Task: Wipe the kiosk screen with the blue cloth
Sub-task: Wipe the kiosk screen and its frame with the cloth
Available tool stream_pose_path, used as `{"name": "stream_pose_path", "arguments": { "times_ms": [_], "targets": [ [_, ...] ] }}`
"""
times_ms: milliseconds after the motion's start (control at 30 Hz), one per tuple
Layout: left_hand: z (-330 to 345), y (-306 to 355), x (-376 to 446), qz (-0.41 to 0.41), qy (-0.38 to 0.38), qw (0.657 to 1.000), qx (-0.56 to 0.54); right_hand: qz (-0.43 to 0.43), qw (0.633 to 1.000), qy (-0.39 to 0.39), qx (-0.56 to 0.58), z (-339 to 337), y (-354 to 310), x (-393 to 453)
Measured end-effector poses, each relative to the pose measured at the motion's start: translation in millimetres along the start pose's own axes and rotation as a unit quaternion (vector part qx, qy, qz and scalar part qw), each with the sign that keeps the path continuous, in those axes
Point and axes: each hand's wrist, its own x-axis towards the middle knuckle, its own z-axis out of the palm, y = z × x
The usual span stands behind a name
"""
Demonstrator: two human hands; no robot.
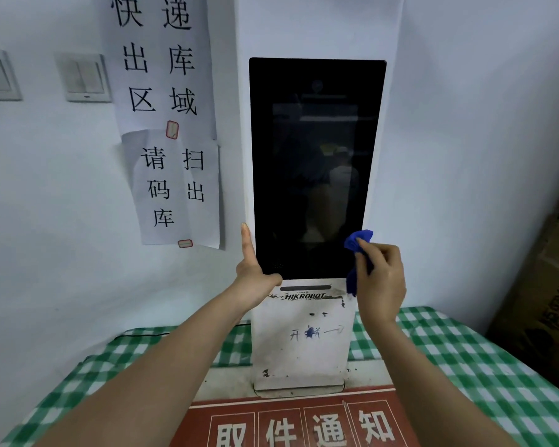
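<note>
A tall black kiosk screen [313,169] stands upright in a white housing [300,343] marked HIKROBOT. My right hand [381,279] grips a bunched blue cloth [357,243] and holds it against the screen's lower right corner; a tail of the cloth hangs down past the bottom edge. My left hand [255,269] rests flat against the lower left edge of the screen, its fingers straight and pointing up, its thumb along the bottom edge.
The kiosk sits on a table with a green checked cloth [465,350]. A red notice sign [304,424] lies in front of it. Paper notices [168,124] and wall switches [84,77] are on the left wall. Cardboard boxes [549,285] stand at right.
</note>
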Motion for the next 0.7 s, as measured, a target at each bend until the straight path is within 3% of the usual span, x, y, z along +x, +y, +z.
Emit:
{"name": "stream_pose_path", "arguments": {
  "times_ms": [167,233,367,533,633,700],
  "targets": [
    [-0.2,-0.9,1.1,-0.004,0.002,1.000,0.001,-0.095,0.990,-0.081,-0.064,1.8,8.3,-23.6],
    [0.2,-0.7,1.0,-0.003,0.002,1.000,0.003,-0.118,0.987,-0.080,-0.076,-1.5,10.9,-22.2],
    [0.1,0.1,0.0,-0.001,0.002,1.000,0.007,0.015,1.000,-0.013,-0.003,-5.8,1.7,-2.4],
    [1.5,-0.7,1.4,-0.004,0.008,1.000,0.001,-0.007,0.999,-0.033,-0.006,6.1,-11.8,-17.2],
    [0.7,0.1,0.6,-0.006,0.005,1.000,-0.006,-0.072,0.995,-0.061,-0.041,9.8,-8.6,-26.9],
    [0.2,1.1,-0.7,-0.001,0.000,1.000,0.001,-0.055,0.996,-0.058,-0.036,6.4,-4.7,-22.6]
  ]
}}
